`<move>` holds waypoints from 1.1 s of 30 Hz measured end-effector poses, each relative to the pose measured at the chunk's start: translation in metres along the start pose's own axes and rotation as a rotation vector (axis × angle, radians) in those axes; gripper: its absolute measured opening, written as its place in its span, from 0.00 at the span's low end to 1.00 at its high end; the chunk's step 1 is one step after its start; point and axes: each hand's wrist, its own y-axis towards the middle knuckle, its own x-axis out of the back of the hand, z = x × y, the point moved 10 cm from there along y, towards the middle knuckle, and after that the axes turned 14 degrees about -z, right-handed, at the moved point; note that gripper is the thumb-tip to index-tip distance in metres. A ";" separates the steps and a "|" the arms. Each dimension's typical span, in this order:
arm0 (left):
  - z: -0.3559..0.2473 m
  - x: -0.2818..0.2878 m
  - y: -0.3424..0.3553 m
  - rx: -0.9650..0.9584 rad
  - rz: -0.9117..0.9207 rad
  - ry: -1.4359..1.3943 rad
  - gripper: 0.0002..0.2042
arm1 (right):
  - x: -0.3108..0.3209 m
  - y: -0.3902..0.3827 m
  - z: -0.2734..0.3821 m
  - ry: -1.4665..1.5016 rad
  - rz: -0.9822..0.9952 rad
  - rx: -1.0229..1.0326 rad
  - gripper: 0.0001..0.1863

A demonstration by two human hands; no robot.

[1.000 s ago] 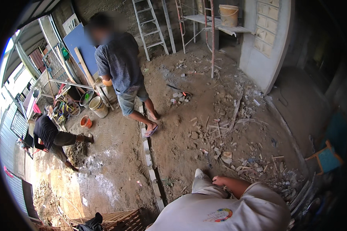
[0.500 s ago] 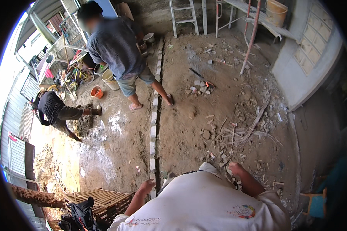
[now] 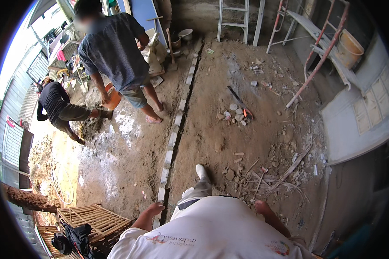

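Observation:
My left hand hangs beside my body, over the row of pale blocks set along a narrow trench. Its fingers look loosely stretched, with nothing visible in them. On the other side, my right hand hangs low above the dirt floor, closest to stones and dry plant scraps. How its fingers are set is too small and blurred to tell, and no object shows in it. One white boot of mine reaches forward just right of the blocks.
Ahead, a person in a grey shirt grips an orange bucket; another person bends at the left. Stones surround a dark tool. Red scaffold legs and a leaning pale panel stand right; a bamboo rack sits near left.
The grey-shirted person has moved left and now has the orange bucket off the ground. My view has turned and shifted forward; my white boot has come into sight.

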 end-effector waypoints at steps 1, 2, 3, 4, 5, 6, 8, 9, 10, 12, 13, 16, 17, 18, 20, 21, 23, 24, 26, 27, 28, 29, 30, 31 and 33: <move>0.009 0.019 0.006 0.103 0.029 0.007 0.27 | -0.017 -0.010 0.031 0.029 0.069 -0.068 0.20; 0.026 0.039 0.009 0.218 0.047 0.011 0.26 | -0.033 -0.025 0.076 0.051 0.149 -0.130 0.19; 0.006 0.054 0.037 0.180 -0.011 0.054 0.26 | -0.024 -0.012 0.099 -0.008 0.146 0.000 0.19; -0.020 0.063 0.066 0.136 -0.001 0.037 0.26 | -0.013 0.008 0.111 -0.074 0.122 0.134 0.18; -0.042 0.078 0.087 0.111 0.006 0.024 0.25 | -0.005 0.021 0.122 -0.032 0.102 0.131 0.18; -0.071 0.097 0.113 0.083 0.005 0.012 0.25 | 0.003 0.032 0.134 0.012 0.082 0.127 0.18; -0.155 0.155 0.141 -0.022 -0.083 0.013 0.24 | 0.020 0.051 0.147 0.331 -0.014 -0.165 0.17; -0.173 0.181 0.155 -0.028 -0.105 -0.011 0.24 | 0.027 0.064 0.182 0.204 -0.086 -0.021 0.17; -0.187 0.201 0.171 -0.037 -0.127 -0.044 0.25 | 0.039 0.077 0.222 0.070 -0.161 0.130 0.17; -0.219 0.232 0.203 -0.088 -0.160 -0.038 0.25 | 0.050 0.092 0.263 0.090 -0.170 0.130 0.18; -0.234 0.246 0.217 -0.082 -0.160 -0.069 0.25 | 0.047 0.099 0.275 0.241 -0.094 -0.015 0.19; -0.260 0.266 0.265 -0.067 -0.151 -0.096 0.26 | 0.043 0.126 0.318 0.202 -0.037 -0.142 0.22; -0.265 0.262 0.279 -0.075 -0.145 -0.082 0.26 | 0.042 0.136 0.316 0.219 -0.011 -0.179 0.22; -0.267 0.259 0.291 -0.080 -0.141 -0.067 0.26 | 0.040 0.144 0.313 0.236 0.018 -0.215 0.22; -0.293 0.252 0.313 -0.127 -0.118 -0.098 0.27 | 0.044 0.183 0.299 0.064 0.061 -0.174 0.20; -0.292 0.249 0.319 -0.083 -0.070 -0.093 0.27 | 0.043 0.197 0.308 -0.010 0.105 -0.121 0.19; -0.291 0.240 0.330 -0.038 -0.010 -0.054 0.27 | 0.047 0.227 0.330 -0.108 0.144 -0.099 0.18; -0.283 0.234 0.344 -0.049 -0.009 -0.011 0.27 | 0.052 0.246 0.334 -0.124 0.134 -0.127 0.17; -0.265 0.217 0.371 -0.060 0.026 -0.007 0.26 | 0.071 0.300 0.332 -0.023 0.007 -0.335 0.16; -0.236 0.223 0.378 -0.081 -0.011 0.023 0.26 | 0.060 0.322 0.368 0.022 0.057 -0.268 0.15; -0.216 0.233 0.383 -0.108 -0.041 0.062 0.26 | 0.058 0.346 0.406 0.073 0.101 -0.210 0.13; -0.204 0.243 0.387 -0.138 -0.069 0.095 0.25 | 0.061 0.367 0.442 0.116 0.135 -0.148 0.12; -0.232 0.249 0.410 -0.019 -0.074 -0.011 0.25 | 0.098 0.406 0.468 -0.111 -0.025 0.060 0.13; -0.255 0.260 0.430 0.106 -0.100 -0.127 0.24 | 0.132 0.440 0.493 -0.347 -0.174 0.266 0.15; -0.278 0.328 0.397 0.355 -0.191 -0.218 0.24 | 0.114 0.459 0.577 -0.040 0.011 -0.155 0.20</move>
